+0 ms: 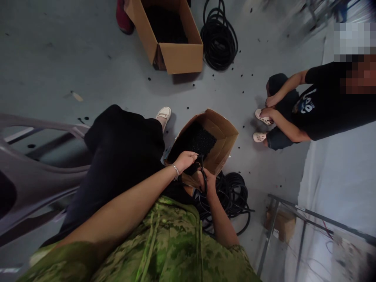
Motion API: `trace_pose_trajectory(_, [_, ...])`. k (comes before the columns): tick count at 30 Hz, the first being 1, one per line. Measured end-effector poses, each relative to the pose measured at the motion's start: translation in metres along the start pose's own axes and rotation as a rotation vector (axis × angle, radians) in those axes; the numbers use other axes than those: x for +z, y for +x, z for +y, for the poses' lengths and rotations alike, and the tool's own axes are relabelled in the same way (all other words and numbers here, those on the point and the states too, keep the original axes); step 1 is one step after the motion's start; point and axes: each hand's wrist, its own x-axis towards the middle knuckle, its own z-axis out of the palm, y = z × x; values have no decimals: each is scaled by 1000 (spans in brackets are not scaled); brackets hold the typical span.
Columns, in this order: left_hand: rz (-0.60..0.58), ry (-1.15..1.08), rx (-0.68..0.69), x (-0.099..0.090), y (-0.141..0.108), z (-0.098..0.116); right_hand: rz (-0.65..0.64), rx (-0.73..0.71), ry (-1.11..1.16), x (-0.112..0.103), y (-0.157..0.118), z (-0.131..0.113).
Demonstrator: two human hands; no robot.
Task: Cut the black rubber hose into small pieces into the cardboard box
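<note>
My left hand (185, 161), with a bracelet at the wrist, is closed in a pinch. A small dark piece (200, 156) shows at its fingertips; its exact kind is too small to tell. My right hand (209, 181) grips black-handled scissors (204, 177), their blades pointing up near the left fingertips. Both hands are over the near side of an open cardboard box (227, 135). Many small black pieces (198, 137) lie heaped inside it. Beside my right forearm, coils of black hose (236, 192) rest on the floor.
Ahead stands another cardboard box (182, 55) with dark contents, next to a coil of black hose (220, 43). A person in a black shirt (331, 102) sits at the right. A grey plastic chair (44, 164) is at left, a metal frame (302, 219) at lower right. Black bits dot the floor.
</note>
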Motion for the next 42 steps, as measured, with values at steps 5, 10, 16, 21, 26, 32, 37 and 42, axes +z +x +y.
trace_pose_trajectory(5, [-9, 37, 12, 0, 0, -2, -41, -3, -23, 4, -2, -3])
trace_pose_trajectory(10, [-80, 80, 35, 0, 1, -4, -67, -40, -51, -2, 4, -7])
trace_pose_trajectory(16, [-11, 67, 63, 0, 8, -11, -8, -45, -125, 1, 5, -5])
trace_pose_trajectory(21, [23, 98, 51, 0, 15, -18, 52, -106, -188, 12, -3, -5])
trace_pose_trajectory(26, [51, 152, 64, 0, 19, -23, 91, -124, -218, 20, -8, -7])
trace_pose_trajectory(32, [81, 208, 72, 0, 18, -21, 125, -97, -257, 22, -3, -3])
trace_pose_trajectory(37, [55, 99, 97, 1, 7, -8, 56, 49, -42, 18, 2, -1])
trace_pose_trajectory(42, [2, 15, 125, 2, -4, 4, -95, 34, 161, -3, 4, -9])
